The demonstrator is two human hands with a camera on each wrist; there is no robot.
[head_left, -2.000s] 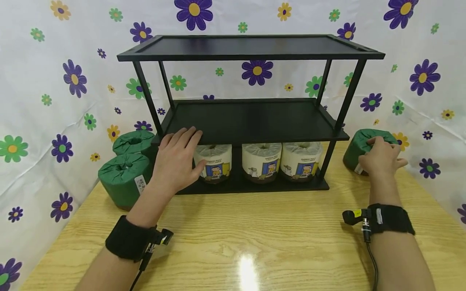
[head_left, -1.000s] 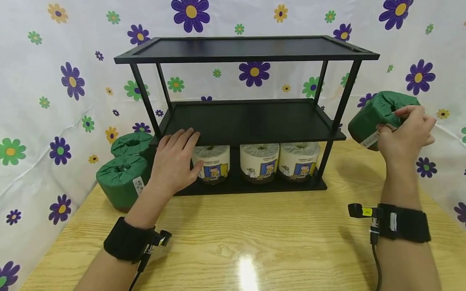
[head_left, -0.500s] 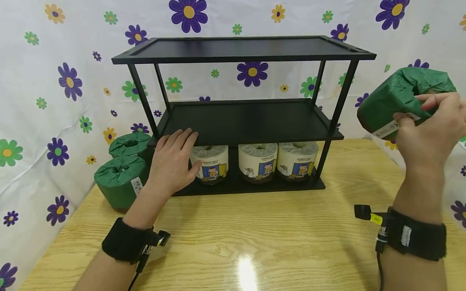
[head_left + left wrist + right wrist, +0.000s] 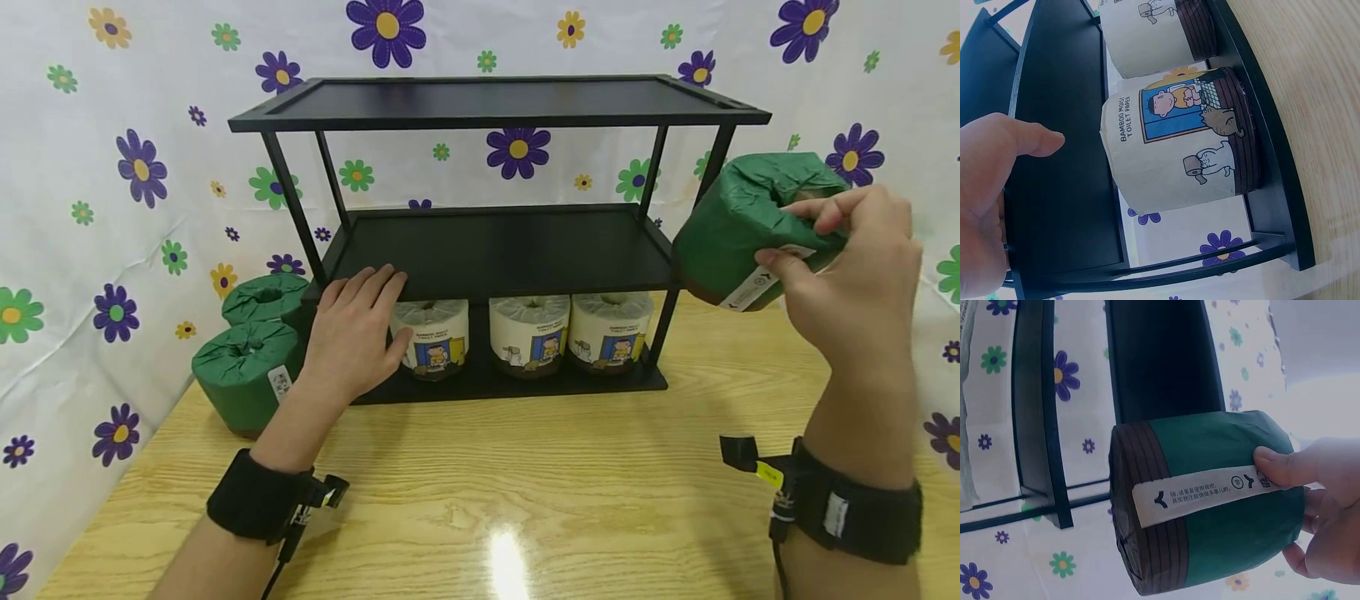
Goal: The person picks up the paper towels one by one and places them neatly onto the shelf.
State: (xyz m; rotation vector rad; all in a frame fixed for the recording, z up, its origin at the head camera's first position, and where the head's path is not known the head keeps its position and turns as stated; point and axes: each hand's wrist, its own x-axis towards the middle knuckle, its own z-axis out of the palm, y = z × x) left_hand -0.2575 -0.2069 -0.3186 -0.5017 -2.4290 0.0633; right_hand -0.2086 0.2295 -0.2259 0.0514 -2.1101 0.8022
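My right hand (image 4: 862, 267) pinches a green-wrapped toilet paper roll (image 4: 750, 225) by its top edge, thumb outside and fingers at the hole. The roll is tilted, off the table, and overlaps the right end of the shelf in the head view. In the right wrist view the roll (image 4: 1229, 544) shows a brown striped base and a white label. My left hand (image 4: 352, 333) rests with straight fingers on the front left edge of the black shelf's middle tier (image 4: 495, 250). Several white-wrapped toilet paper rolls (image 4: 528, 337) stand on the bottom tier; a white roll (image 4: 1172, 144) is close below my left hand.
Two more green rolls stand left of the shelf, the front one (image 4: 243, 383) partly in front of the rear one (image 4: 262, 298). The wooden table (image 4: 480, 483) stretches in front of the shelf. A flower-patterned cloth (image 4: 60, 150) hangs behind and at the sides.
My right hand has lifted the green roll from the table right of the shelf, raised it, then brought it left toward the middle tier. My left hand stays on the shelf edge.
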